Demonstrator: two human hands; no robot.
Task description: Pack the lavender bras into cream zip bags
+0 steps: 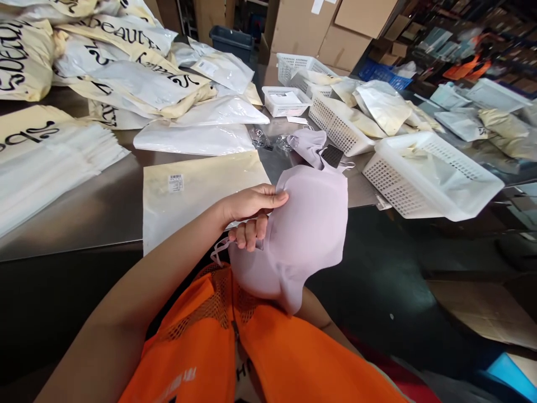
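A pale lilac padded bra (312,218) is held up in front of my orange vest, its moulded cups towards me and thin straps hanging at the left. My left hand (255,201) pinches its left edge, thumb on top of the cup fabric. Just below, the curled fingers of my right hand (249,233) come round the same edge; the rest of that hand and most of its forearm are behind the bra. A dark tag (332,155) hangs at the bra's upper end. Beneath my left wrist lies a flat cream-and-white bag (201,182) with a barcode label.
Printed plastic packages (138,73) are heaped at the back left, above a stack of flat bags (54,162). White perforated baskets (457,204) holding packages stand to the right. Small clear-wrapped items (260,138) lie behind the bra on the metal table (113,215).
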